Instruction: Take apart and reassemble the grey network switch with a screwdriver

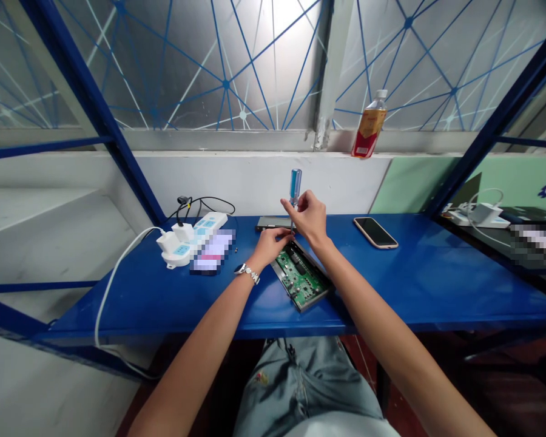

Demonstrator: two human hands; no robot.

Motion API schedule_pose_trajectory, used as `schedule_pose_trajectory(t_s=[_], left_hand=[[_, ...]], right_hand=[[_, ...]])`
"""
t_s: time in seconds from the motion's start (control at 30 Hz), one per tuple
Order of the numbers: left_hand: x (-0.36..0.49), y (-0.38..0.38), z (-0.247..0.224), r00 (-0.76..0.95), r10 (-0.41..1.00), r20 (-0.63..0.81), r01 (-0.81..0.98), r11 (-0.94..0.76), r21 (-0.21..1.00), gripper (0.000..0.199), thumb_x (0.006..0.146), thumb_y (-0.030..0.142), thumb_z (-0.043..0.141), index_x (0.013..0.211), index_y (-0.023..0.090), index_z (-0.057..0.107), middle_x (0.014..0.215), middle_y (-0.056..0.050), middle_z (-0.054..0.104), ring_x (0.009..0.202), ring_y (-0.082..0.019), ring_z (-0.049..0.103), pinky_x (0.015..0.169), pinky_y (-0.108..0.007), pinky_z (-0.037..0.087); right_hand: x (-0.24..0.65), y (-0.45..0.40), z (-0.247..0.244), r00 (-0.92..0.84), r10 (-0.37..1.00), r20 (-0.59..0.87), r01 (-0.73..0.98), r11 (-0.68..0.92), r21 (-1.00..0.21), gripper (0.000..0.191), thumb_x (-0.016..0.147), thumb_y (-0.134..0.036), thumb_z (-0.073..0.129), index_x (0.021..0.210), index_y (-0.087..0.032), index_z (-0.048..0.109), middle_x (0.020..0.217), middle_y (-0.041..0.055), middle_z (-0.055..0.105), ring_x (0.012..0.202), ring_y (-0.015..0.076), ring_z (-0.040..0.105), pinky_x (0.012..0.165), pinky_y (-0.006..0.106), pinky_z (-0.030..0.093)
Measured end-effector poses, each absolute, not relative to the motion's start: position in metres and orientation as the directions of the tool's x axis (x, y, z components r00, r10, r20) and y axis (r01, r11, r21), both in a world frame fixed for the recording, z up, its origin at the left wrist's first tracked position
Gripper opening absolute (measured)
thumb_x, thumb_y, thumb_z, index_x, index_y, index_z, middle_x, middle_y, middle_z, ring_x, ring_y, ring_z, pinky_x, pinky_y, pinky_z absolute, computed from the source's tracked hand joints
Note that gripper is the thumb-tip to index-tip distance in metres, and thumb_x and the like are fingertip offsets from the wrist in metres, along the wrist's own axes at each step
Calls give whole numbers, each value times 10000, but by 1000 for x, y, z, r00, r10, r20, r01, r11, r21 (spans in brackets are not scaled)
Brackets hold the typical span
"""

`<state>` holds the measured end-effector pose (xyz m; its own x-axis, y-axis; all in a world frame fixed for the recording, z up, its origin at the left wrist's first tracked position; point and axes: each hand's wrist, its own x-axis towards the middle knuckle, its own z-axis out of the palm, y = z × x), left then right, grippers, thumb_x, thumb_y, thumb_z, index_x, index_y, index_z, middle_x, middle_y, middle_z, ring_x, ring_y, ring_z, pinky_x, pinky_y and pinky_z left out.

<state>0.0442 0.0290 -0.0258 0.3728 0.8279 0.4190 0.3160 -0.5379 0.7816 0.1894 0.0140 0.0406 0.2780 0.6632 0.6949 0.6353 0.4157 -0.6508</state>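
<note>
An open metal case with a green circuit board (301, 280) lies at a slant on the blue table. My right hand (310, 215) is closed around the lower part of a screwdriver with a blue, clear handle (295, 184), which stands upright over the case's far end. Beside the screwdriver's tip, my left hand (273, 244) has its fingers pinched at the far corner of the case; whatever is between them is too small to make out. Behind the hands lies a flat grey metal piece (267, 223), partly hidden.
On the left are a white power strip (179, 255) with plugs and cables, and a blurred phone-like object (213, 252). A phone (375, 233) lies on the blue table (418, 285) at right. A bottle (369, 127) stands on the ledge behind.
</note>
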Motion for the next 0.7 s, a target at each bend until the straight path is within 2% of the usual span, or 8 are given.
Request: schedule_pose_trajectory(t_s=[0.23,0.37,0.57,0.7], left_hand=[[45,28,-25,365,828,426,339,-544,767,208,883,309,699,968,153,808,1013,-95,814,943,-258,744,857,-330,546],[45,28,-23,361,836,414,360,-534,765,181,884,301,707,955,163,800,999,-87,814,928,-250,747,858,-327,550],[44,26,-24,394,807,440,286,-562,776,235,926,315,662,1083,175,767,1067,-83,806,1004,-241,742,851,-312,549],[45,25,-22,422,798,429,258,-560,788,247,954,317,619,1084,170,769,1089,-81,805,1016,-238,739,871,-315,541]], right_hand=[[188,6,47,254,667,701,751,321,-577,406,897,-558,649,715,-239,475,643,6,588,597,172,520,595,297,324],[189,3,49,196,692,695,761,340,-552,371,935,-538,606,750,-232,505,686,27,626,640,189,570,622,303,343],[199,3,49,86,739,668,703,430,-567,363,939,-564,599,801,-234,539,683,24,669,632,190,614,602,299,370],[208,7,50,-30,774,632,579,529,-620,378,953,-585,556,839,-225,571,768,48,717,697,199,658,617,299,429]])
